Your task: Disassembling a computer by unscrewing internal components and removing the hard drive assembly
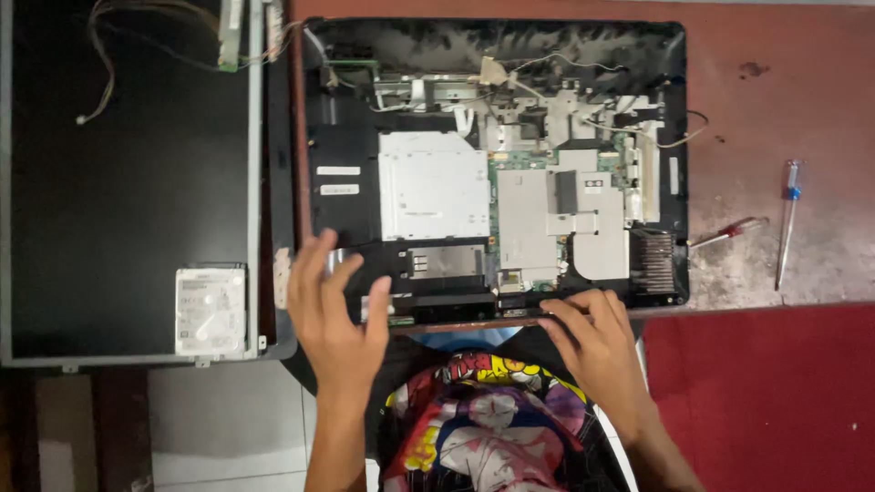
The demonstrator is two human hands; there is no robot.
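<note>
Chassis first: the opened black plastic laptop base, its green circuit board and silver metal shields bared, lies on the worn red-brown table with its near edge just over my lap; my left hand rests on the front-left corner, fingers spread flat and pinching nothing; my right hand lies on the front edge right of centre, fingers close together and curled over the lip, whether hooked under it I cannot tell.

Handling it well, I judge, means even pressure from both hands on the plastic rim alone, keeping my fingertips off the board and the loose grey wires near the hinge side; a twist at one corner could crack the shell.

As a tray, the base holds a square silver optical drive, a pale metal shield, and a black finned heatsink at the right.

Left of it lies the detached black screen panel, carrying a silver hard drive; right, well apart, a red-handled screwdriver and a blue-handled screwdriver.
</note>
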